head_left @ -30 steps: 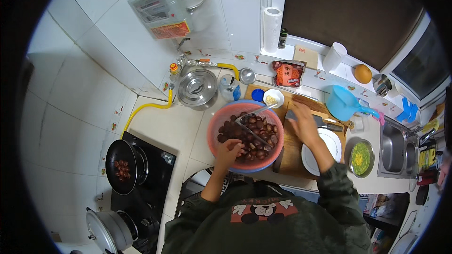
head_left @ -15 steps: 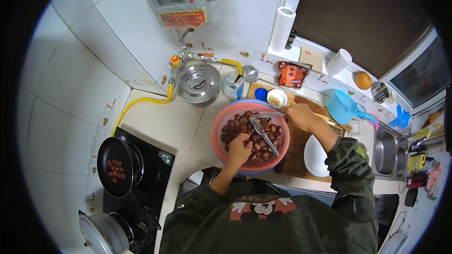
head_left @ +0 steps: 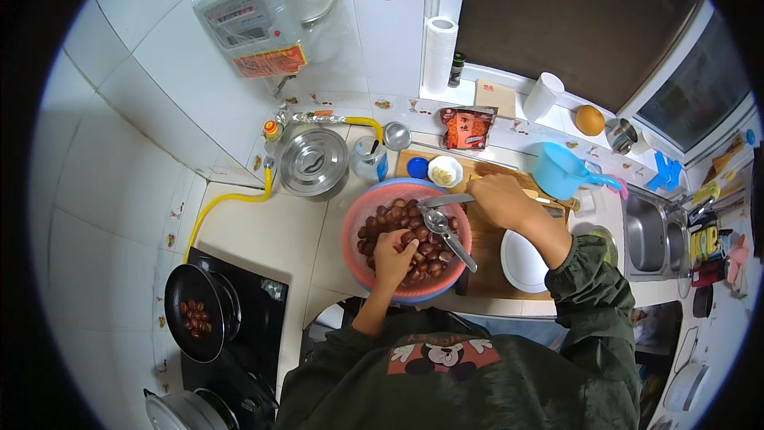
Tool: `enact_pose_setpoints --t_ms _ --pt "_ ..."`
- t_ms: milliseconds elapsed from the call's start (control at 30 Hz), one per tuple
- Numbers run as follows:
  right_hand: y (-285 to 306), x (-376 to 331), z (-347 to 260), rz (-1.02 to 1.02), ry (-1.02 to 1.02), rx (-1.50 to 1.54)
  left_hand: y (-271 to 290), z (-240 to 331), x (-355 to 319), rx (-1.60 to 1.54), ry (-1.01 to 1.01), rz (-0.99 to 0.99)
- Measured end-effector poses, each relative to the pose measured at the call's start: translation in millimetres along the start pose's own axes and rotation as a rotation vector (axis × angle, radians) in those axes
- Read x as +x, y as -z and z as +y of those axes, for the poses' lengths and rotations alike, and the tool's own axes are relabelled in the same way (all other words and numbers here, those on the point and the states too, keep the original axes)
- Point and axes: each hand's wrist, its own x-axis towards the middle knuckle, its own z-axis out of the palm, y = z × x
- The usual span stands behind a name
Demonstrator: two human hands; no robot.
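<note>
A pink colander (head_left: 351, 227), set in a blue basin (head_left: 410, 298), holds a heap of brown chestnuts (head_left: 427, 252). My left hand (head_left: 390, 259) is over the heap's left side, its fingertips pinched on a chestnut close to the head of a hinged metal hand press (head_left: 437, 222). One of the press's handles runs to my right hand (head_left: 501, 199), whose fingers are curled round it. The other handle slants down across the chestnuts to the colander's right rim, out of any grip. My right fingers are partly hidden from above.
Right of the colander lies a wooden cutting board (head_left: 487, 267) with a white plate (head_left: 525, 261); a small white bowl (head_left: 445, 171) stands behind. A lidded steel pot (head_left: 314, 161) is back left. Left on the stove, a black pan (head_left: 193, 350) holds chestnuts. A light blue dipper (head_left: 559, 169) stands right.
My left hand has come up from down among the chestnuts and now pinches one near the press. The press's handles remain spread, with my right hand on one. The whole view has shifted slightly.
</note>
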Motion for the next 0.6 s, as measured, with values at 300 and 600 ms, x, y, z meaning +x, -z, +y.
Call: enact_pose_setpoints --t_ms 300,600 --pt "22.4 26.0 -45.0 -0.074 0.004 -0.064 16.4 58.4 -0.1 -0.992 0.341 -0.047" --pt "42.6 31.0 -76.9 -0.139 0.018 -0.170 15.4 51.9 -2.3 -0.289 -0.117 0.242"
